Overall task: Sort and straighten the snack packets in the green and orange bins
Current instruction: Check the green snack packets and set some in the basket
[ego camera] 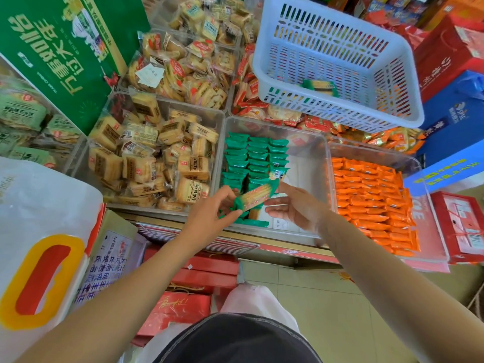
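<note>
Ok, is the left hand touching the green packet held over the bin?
Touching. Head view: the left hand pinches the lower end of the green packet between thumb and finger, no gap, above the clear bin.

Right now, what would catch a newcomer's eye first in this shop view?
The left hand and right hand hold one green packet by its ends at centre, over a clear bin with neat rows of green packets. To its right lies a dense block of bright orange packets, and a big white basket sits tilted at the upper right.
</note>
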### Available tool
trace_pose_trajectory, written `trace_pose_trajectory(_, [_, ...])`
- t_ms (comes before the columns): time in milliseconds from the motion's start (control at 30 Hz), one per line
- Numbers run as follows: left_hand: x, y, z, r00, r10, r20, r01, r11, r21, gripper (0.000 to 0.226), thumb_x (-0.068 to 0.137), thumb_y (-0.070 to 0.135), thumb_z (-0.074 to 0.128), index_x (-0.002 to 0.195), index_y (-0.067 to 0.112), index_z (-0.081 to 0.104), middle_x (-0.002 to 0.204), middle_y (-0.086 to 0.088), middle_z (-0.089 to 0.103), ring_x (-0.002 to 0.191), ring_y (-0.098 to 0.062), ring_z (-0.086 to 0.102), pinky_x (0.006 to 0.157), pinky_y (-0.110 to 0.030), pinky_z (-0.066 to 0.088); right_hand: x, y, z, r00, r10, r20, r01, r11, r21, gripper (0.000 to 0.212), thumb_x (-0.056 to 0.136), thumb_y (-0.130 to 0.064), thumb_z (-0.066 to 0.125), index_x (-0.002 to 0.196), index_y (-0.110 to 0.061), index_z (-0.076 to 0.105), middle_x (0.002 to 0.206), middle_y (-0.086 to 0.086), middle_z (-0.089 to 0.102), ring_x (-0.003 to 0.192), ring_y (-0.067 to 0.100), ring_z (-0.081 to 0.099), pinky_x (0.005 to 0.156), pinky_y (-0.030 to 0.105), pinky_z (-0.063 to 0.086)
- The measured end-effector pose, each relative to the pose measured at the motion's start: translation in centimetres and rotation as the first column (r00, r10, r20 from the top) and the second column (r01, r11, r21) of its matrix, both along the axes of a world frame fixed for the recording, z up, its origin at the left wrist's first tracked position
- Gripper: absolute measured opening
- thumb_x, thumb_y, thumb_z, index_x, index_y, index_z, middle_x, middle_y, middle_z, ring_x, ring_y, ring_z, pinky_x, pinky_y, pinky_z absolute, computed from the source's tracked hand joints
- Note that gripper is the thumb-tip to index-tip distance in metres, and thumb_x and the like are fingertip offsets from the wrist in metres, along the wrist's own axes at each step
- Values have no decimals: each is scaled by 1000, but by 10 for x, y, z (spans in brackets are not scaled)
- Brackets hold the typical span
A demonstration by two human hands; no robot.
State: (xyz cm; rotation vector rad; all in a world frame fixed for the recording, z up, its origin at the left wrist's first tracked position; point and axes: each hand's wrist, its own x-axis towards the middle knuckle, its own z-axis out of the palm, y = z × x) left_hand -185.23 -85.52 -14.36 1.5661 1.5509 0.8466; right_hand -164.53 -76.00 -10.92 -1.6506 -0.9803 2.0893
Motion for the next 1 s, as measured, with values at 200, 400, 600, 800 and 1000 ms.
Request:
trace_pose_trajectory(200, [-4, 3, -10, 959, -24, -282, 55, 993, 103, 24, 83, 13, 73, 103, 20, 61, 107, 5, 68, 90, -15, 57, 68, -31, 37, 1, 13, -6, 989, -74, -127, 66, 996, -63, 33, 91, -5, 62, 122, 1, 53, 108, 19, 68, 92, 24, 70, 68, 25, 60])
trace_pose_trajectory(400, [-10, 20, -26, 864, -2, -504, 90, 985, 149, 35, 89, 22, 63, 124, 17, 57, 138, -1, 55, 135, -20, 34, 106, -37, 24, -5, 41, -17, 996, -67, 66, 44, 954, 297, 26, 83, 8, 67, 105, -4, 60, 105, 15, 67, 104, 31, 65, 87, 35, 57])
trace_pose_trajectory(600, [-8, 41, -35, 635, -113, -765, 242, 969, 58, 60, 97, 49, 27, 125, 11, 64, 134, -5, 61, 144, -29, 33, 113, -44, 17, -14, 61, -20, 969, 25, 246, -186, 730, 658, 37, 82, 2, 72, 109, -21, 62, 104, -3, 66, 96, 11, 61, 91, 30, 53])
trace_pose_trajectory(800, [-4, 52, -43, 513, -139, -847, 244, 970, -12, 74, 98, 53, 13, 127, 9, 64, 127, -5, 66, 146, -28, 30, 116, -50, 16, -23, 67, -27, 940, 101, 327, -308, 666, 680, 38, 83, 2, 71, 106, -27, 61, 100, -16, 63, 90, -9, 58, 90, 20, 49])
trace_pose_trajectory(1000, [-6, 43, -48, 576, -66, -815, 284, 951, 124, 67, 101, 49, 21, 114, 7, 72, 116, -6, 71, 138, -28, 43, 115, -50, 19, -29, 67, -35, 916, 163, 367, -389, 587, 710, 36, 85, -1, 70, 109, -26, 62, 104, -14, 63, 98, -1, 59, 92, 21, 49])
